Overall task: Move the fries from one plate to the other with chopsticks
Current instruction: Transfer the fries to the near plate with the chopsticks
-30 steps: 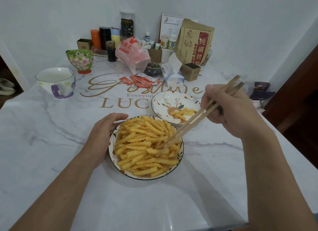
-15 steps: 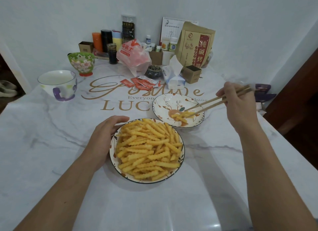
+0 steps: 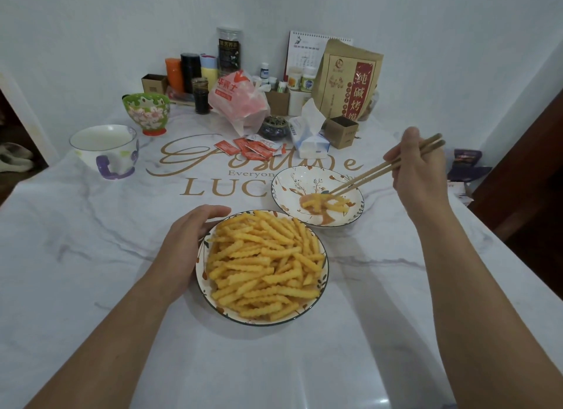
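Dropping-off step: right hand [image 3: 419, 177] pinching chopsticks [image 3: 387, 168], tips over the few fries [image 3: 327, 203] on the far plate [image 3: 285, 180]; left hand [image 3: 185, 241] spread, steadying the heaped near plate [image 3: 321, 283] — next, probably back there for another fry.

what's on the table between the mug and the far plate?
Head view: mostly bare marble tabletop with gold printed lettering. The red sauce packets lie just behind that line; nothing else sits between the mug and the far plate.
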A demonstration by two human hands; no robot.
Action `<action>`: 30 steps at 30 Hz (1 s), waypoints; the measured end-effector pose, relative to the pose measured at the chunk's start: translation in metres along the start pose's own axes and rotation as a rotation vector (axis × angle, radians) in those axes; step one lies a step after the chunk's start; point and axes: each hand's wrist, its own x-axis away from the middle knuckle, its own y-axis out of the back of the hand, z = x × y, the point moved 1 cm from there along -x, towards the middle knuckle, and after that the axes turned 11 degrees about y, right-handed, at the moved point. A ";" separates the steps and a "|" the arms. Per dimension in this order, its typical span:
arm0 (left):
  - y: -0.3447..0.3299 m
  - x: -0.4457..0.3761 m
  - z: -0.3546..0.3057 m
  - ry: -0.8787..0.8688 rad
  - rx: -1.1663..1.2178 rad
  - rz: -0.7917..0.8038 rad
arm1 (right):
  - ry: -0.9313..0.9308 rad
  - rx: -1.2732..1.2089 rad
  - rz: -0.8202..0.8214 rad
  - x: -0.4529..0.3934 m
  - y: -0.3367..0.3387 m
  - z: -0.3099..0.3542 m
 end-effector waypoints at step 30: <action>0.000 0.000 -0.001 0.006 0.005 0.011 | -0.125 0.104 -0.023 0.020 -0.013 0.018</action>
